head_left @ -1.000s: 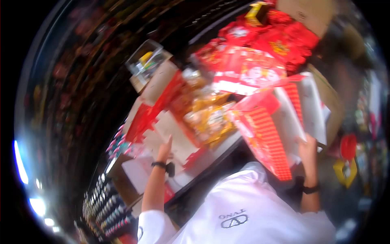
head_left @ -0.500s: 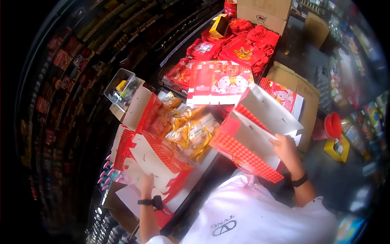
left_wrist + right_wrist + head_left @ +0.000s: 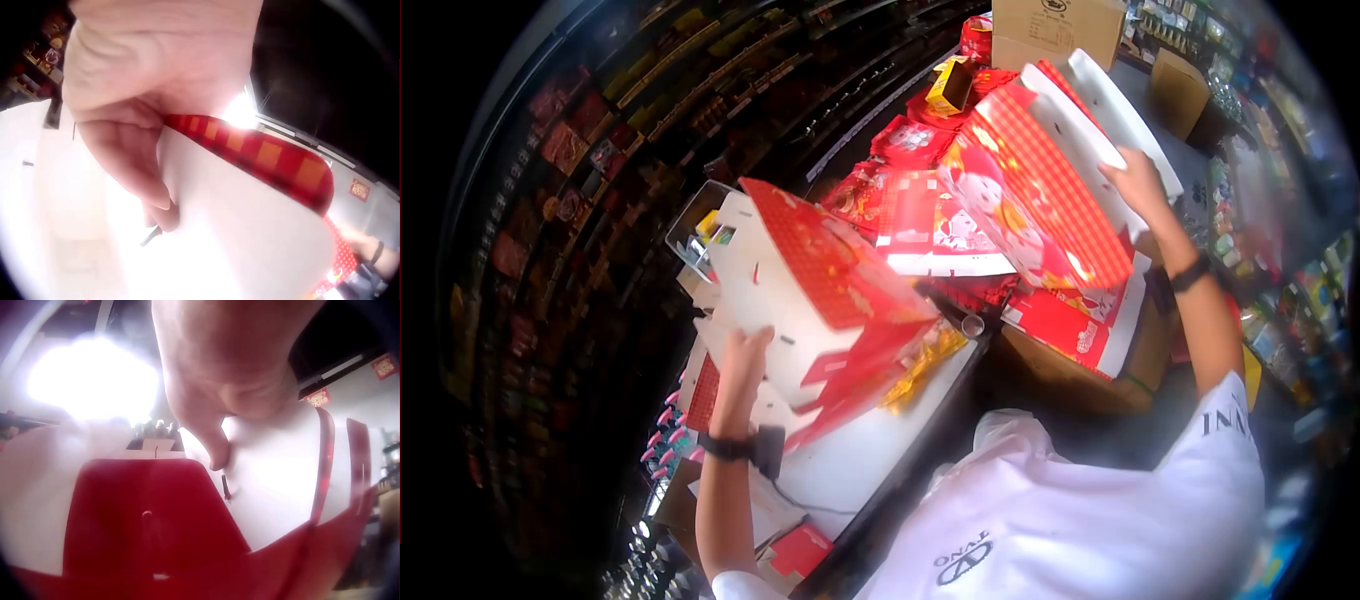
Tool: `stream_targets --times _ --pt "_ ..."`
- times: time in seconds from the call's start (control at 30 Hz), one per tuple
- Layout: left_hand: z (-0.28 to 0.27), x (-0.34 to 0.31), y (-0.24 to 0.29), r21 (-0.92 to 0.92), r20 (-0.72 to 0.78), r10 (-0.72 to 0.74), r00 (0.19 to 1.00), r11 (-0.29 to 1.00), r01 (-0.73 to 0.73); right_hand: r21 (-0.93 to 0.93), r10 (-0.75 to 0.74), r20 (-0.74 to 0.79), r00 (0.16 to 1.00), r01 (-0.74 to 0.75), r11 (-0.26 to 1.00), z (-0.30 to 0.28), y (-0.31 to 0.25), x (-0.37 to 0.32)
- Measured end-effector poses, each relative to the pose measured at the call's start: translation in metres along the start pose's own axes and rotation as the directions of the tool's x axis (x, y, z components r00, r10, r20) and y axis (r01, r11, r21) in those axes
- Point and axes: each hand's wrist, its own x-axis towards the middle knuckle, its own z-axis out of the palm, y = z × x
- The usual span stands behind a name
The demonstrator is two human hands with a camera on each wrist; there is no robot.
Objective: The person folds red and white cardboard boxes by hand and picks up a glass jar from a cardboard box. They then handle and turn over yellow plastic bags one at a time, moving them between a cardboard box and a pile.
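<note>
My left hand grips a panel of a red checked cardboard gift box, its flaps spread and white inside facing me. In the left wrist view, fingertips press against the white face of the panel. The box overlaps the yellow packets, hiding most of them. Farther right, my right hand holds the white edge of a second red gift box, standing open and tilted over the flat red printed cartons. A finger lies on its white inner panel beside a slot in the right wrist view.
Red bags and a small yellow box lie at the back before a large brown carton. A clear plastic bin stands on the left. Beneath the right-hand box is a brown carton. Shelves line the left.
My left hand has raised its box and swung it over the yellow packets, baring white tabletop below. My right hand has carried its box forward, away from my body, over the red goods.
</note>
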Motion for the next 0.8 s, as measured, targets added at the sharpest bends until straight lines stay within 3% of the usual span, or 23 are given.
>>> stream_targets --times 0.1,0.13,0.17,0.23,0.27,0.37,0.5,0.6,0.67,0.73,0.8 --pt "0.058 0.07 0.036 0.032 0.08 -0.022 0.997 0.999 0.02 0.041 0.003 0.029 1.0 -0.004 0.999 0.042 0.008 0.074" --pt "0.08 0.086 0.057 0.023 0.092 -0.025 0.995 0.999 0.023 -0.137 -0.036 0.014 0.999 0.037 0.99 0.056 0.01 0.099" --pt "0.106 0.098 0.078 0.008 0.097 -0.018 0.995 1.0 0.017 -0.159 0.026 0.057 0.998 -0.016 0.987 0.068 0.011 0.118" --pt "0.15 0.135 0.109 0.018 0.148 -0.032 0.988 0.999 0.03 -0.159 -0.029 0.003 1.0 0.029 0.987 0.11 0.035 0.167" --pt "0.176 0.162 0.114 0.03 0.194 -0.043 0.98 0.999 0.038 -0.183 0.021 0.101 0.995 -0.002 0.983 0.117 0.041 0.186" --pt "0.249 0.219 0.141 0.017 0.294 -0.074 0.953 0.997 0.072 -0.246 -0.107 0.109 0.988 0.131 0.96 0.144 0.06 0.233" --pt "0.335 0.256 0.153 -0.016 0.41 -0.137 0.902 0.987 0.158 -0.274 -0.101 0.225 0.969 0.163 0.948 0.17 0.085 0.27" --pt "0.386 0.262 0.147 -0.035 0.487 -0.158 0.859 0.979 0.2 -0.321 -0.027 0.395 0.918 0.166 0.933 0.186 0.11 0.278" --pt "0.412 0.282 0.112 0.057 0.547 -0.062 0.835 0.998 0.036 -0.36 0.047 0.456 0.889 0.136 0.923 0.189 0.117 0.279" --pt "0.419 0.27 0.12 0.165 0.554 0.053 0.831 0.971 -0.172 -0.294 0.005 0.418 0.909 0.13 0.947 0.185 0.125 0.279" --pt "0.412 0.258 0.137 0.269 0.56 0.066 0.826 0.928 -0.257 -0.244 -0.061 0.345 0.937 0.152 0.958 0.18 0.131 0.275"
